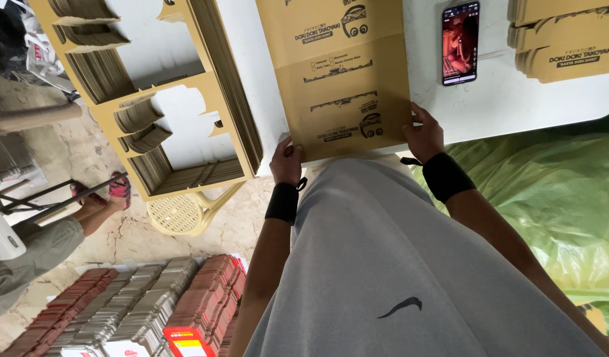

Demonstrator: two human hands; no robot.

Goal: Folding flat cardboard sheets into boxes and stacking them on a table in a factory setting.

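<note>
Now the near edge of the flat brown cardboard sheet is pinched by the left hand and right hand on the white surface, so the phone beyond could be knocked if the sheet is pushed.

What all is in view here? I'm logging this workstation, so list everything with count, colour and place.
Flat cardboard sheet: one, brown, on the table edge, held at both near corners.
Table: one, white, top.
Phone: one, black, screen lit, right of the sheet.
Cardboard stack: one, brown, top right.
Die-cut cardboard pile: one, tan, left.
Plastic stool: one, cream, under that pile.
Plastic bag: one, green, right.
Flat packs: several rows, red and grey, floor.
Another person's foot: one, left.
Left hand: black wristband.
Right hand: black wristband.
</note>
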